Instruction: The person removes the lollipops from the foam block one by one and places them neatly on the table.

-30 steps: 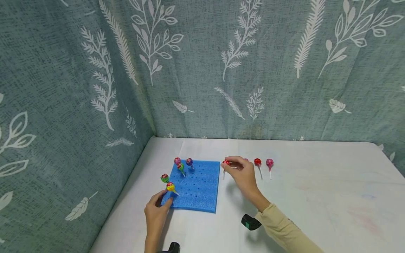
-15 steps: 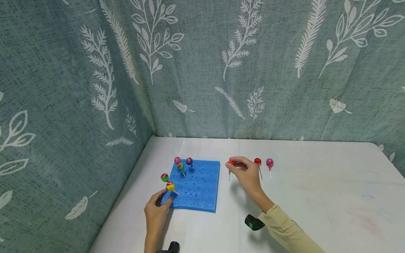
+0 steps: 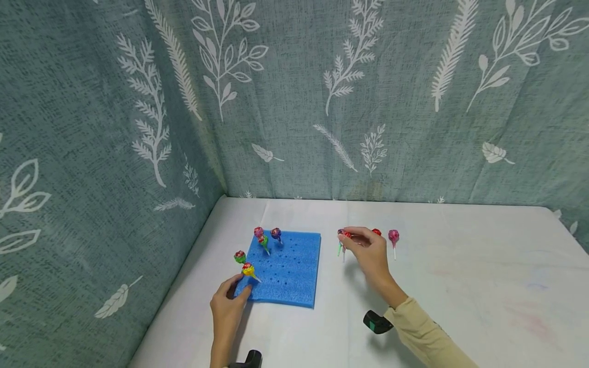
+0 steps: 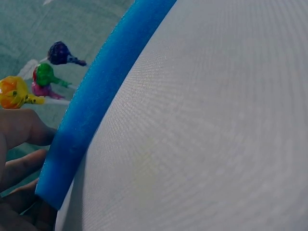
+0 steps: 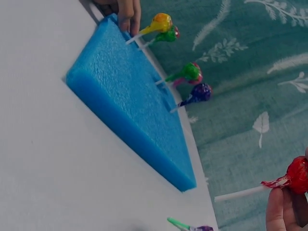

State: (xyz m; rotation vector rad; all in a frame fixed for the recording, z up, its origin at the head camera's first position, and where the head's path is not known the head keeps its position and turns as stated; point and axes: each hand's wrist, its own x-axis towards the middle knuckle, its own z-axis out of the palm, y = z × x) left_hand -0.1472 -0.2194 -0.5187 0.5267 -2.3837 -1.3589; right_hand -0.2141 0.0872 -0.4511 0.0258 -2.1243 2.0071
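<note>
My right hand (image 3: 368, 253) pinches a red lollipop (image 5: 297, 174) just below its wrapped head, stick pointing down in the head view. Beside the fingertips is a purple lollipop (image 5: 202, 228) with a green stick. My left hand (image 3: 226, 304) holds the near left corner of a blue foam board (image 3: 294, 276) dotted with small holes. Standing in its left side are a yellow lollipop (image 3: 248, 270), a green one (image 3: 240, 256), another green one (image 3: 263, 241), a pink one (image 3: 258, 232) and a dark purple one (image 3: 276, 233).
Right of the board, a second red lollipop (image 3: 376, 231) shows partly behind my right hand, with a pink lollipop (image 3: 393, 236) farther right. A leaf-patterned green curtain (image 3: 294, 102) borders the white table (image 3: 483, 286) at the back and left.
My right hand has moved to the right, away from the board, with the red lollipop in its fingers. The green-stick lollipop has come into view beside it. My left hand stays put.
</note>
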